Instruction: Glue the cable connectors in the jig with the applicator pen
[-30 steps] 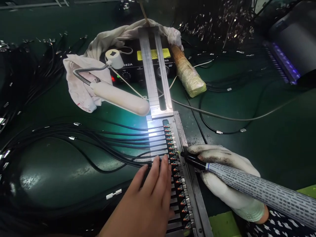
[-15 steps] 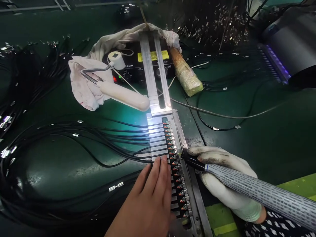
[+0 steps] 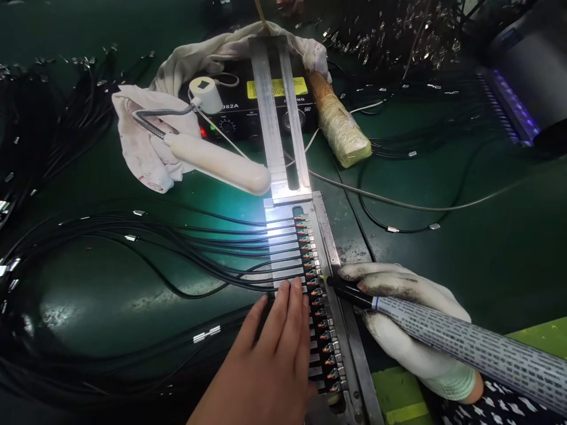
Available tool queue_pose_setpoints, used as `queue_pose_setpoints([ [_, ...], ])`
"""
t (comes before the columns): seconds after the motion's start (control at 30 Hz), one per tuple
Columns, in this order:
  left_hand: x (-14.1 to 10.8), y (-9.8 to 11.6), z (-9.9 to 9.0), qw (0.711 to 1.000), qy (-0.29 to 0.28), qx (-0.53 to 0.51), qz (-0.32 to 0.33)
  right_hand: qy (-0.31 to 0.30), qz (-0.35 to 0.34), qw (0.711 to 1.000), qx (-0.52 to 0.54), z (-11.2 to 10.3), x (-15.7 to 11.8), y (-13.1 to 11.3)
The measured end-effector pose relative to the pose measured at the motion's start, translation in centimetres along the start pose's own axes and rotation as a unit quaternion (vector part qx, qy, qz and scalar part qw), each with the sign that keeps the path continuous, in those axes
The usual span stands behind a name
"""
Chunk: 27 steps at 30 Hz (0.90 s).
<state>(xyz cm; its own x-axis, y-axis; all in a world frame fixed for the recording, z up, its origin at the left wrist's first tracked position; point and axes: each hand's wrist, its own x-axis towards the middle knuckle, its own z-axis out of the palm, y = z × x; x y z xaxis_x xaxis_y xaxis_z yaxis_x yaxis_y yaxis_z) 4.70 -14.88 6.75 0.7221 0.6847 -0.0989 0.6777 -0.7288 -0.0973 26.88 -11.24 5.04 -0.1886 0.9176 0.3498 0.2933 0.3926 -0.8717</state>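
A metal fixture (image 3: 283,254) runs down the middle, with black cables (image 3: 208,239) lying in its slots and small connectors with orange wires lined up along it. My bare left hand (image 3: 270,348) lies flat over the fixture and cables, fingers stretched out. From the right, my right hand (image 3: 411,319), in a stained white glove, is wrapped round a thick grey-patterned dispensing pen (image 3: 469,345). The pen's black front end points left, its fine tip at the connectors just beside my left fingertips.
Behind the fixture stands a black control box (image 3: 241,121) with a white cloth (image 3: 146,141) and a white lamp (image 3: 221,165). A wrapped handle (image 3: 345,130) lies right of it. Cable bundles fill the left; a purple-lit device (image 3: 518,112) is far right.
The view has shifted slightly, so the box and lamp appear a little higher. Both hands keep nearly the same place on the fixture, the pen tip a touch higher along the connector row.
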Motion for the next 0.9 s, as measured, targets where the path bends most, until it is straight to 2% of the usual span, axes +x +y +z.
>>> queue_pose_setpoints([
  [0.9, 0.06, -0.09, 0.01, 1.000, -0.002, 0.001, 0.005, -0.002, -0.002, 1.000, -0.010, -0.13, -0.05, 0.05],
])
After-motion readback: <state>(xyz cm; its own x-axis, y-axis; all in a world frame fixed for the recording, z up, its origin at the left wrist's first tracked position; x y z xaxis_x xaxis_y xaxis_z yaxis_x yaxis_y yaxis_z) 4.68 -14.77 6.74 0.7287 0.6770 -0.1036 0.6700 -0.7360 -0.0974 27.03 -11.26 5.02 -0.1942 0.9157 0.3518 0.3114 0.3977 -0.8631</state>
